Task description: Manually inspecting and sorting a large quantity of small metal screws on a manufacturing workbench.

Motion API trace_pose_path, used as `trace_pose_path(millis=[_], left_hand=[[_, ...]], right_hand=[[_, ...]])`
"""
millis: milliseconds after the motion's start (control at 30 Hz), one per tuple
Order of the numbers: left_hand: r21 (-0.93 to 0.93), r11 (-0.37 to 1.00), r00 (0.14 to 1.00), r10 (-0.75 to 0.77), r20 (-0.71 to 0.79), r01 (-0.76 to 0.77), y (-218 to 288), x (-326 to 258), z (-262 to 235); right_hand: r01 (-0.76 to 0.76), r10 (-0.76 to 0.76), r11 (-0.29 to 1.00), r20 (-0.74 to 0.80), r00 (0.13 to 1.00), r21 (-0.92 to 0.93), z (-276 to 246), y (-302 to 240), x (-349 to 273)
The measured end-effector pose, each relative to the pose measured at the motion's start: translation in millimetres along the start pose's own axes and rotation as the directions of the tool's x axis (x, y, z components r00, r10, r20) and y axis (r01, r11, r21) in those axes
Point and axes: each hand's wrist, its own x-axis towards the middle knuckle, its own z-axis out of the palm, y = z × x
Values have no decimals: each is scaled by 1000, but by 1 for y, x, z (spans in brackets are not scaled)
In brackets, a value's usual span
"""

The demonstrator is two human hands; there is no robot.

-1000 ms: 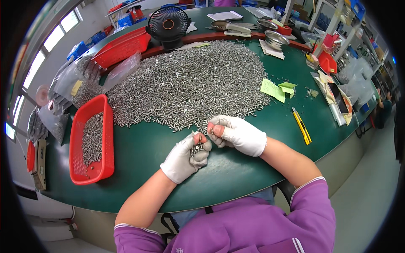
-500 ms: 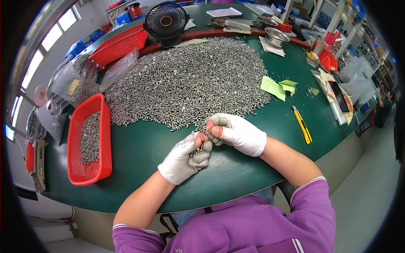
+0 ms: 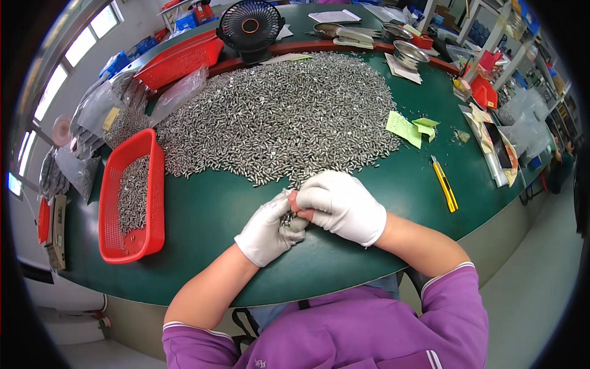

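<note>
A broad heap of small silvery metal pins [image 3: 283, 117] covers the middle of the green table. Just in front of its near edge, both my hands meet in white gloves with bare fingertips. My left hand [image 3: 267, 230] is closed around several of the metal pins, which show between its curled fingers. Over its thumb and fingertips, my right hand [image 3: 344, 208] is pinched and touches it. Whatever sits between the right fingertips is hidden.
On the left stands a red basket [image 3: 158, 203] partly filled with pins, beside bagged pins [image 3: 77, 172]. A black fan [image 3: 250, 27] and another red basket [image 3: 178, 61] are behind. Right lie green paper [image 3: 404, 128], a yellow utility knife [image 3: 445, 186] and a phone [image 3: 496, 145].
My right hand has moved slightly left and down, its fingertips now against my left hand's. The left hand stays nearly in place, still closed on the pins.
</note>
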Motion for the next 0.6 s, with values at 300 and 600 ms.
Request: trace_pose_path(millis=[300,600], left_hand=[[-28,1000,998,-14,-58,12,6,2,4],[-1,704,692,698,-184,-710,108,-53,4]], right_hand=[[-2,-22,992,-196,980,-125,-8,16,7],[-168,168,986,-214,962,22,-13,15,-1]])
